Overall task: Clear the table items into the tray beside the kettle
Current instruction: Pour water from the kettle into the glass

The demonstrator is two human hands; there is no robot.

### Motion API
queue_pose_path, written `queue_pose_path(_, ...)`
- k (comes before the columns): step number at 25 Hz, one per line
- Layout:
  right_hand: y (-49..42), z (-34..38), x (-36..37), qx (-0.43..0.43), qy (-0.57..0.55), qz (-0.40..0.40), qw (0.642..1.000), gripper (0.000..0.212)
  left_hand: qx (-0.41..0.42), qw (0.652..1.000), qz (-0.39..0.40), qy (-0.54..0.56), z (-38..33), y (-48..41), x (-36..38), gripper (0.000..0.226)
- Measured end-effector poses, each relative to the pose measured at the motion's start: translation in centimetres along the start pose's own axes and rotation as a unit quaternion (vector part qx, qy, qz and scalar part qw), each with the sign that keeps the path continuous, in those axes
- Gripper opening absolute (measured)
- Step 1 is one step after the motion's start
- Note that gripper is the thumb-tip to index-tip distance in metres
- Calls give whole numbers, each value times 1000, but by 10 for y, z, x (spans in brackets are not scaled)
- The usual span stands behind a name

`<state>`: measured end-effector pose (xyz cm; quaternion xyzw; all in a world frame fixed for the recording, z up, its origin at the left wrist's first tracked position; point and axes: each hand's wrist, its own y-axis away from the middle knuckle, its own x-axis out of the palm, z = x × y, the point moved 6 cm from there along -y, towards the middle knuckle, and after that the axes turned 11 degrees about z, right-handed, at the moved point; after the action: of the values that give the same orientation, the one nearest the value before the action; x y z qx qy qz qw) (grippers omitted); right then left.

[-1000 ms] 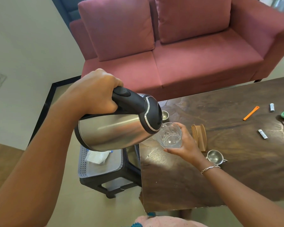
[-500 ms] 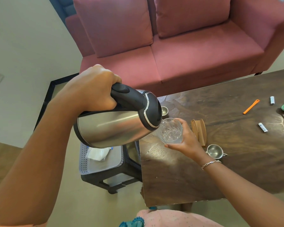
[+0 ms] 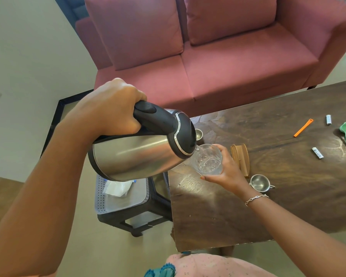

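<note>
Left grip (image 3: 112, 108) and right grip (image 3: 226, 170): bare hands. Left forearm (image 3: 48, 186): bare along all its visible length, down to the lower left corner. Right forearm (image 3: 300, 234): likewise bare, out to the right edge.

Bracelet (image 3: 256, 198) on the right wrist: thin silver-coloured chain of small oval links with a twisted look, catching the light.

Garment (image 3: 212, 265), bottom centre: pale pink cloth scattered with tiny eyelet or stitched motifs. Only its upper fold shows.

Trim (image 3: 162, 271) at the garment's left border: teal, with a scalloped or tufted edge. Finer detail is too small to tell.

Thin pinkish strip along the bottom edge under the left forearm: sleeve or not, cannot tell.
</note>
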<state>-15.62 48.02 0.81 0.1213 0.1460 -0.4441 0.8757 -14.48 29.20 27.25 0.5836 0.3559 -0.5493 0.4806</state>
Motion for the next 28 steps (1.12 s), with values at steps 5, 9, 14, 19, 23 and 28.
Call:
queue_pose_path(5,1,-3,-2,2,-2,0,1000,93,-9,1000,15,-7,1,-3,-1,7)
queue_pose_path(9,0,-3,-3,2,6,0,1000,93,-6,1000,21,0,-1,-3,-3,17)
queue_pose_path(14,3,-8,-4,10,15,-4,1000,93,-9,1000,19,3,-1,-4,-5,16)
queue_pose_path(19,6,-15,-5,18,16,-5,1000,93,-13,1000,20,1,-2,-5,-5,16)
queue_pose_path(23,6,-16,-5,14,8,-11,1000,93,-12,1000,24,-2,-3,-6,-4,14)
queue_pose_path(28,6,-17,-5,13,16,-11,1000,93,-7,1000,24,2,-3,-7,-3,7)
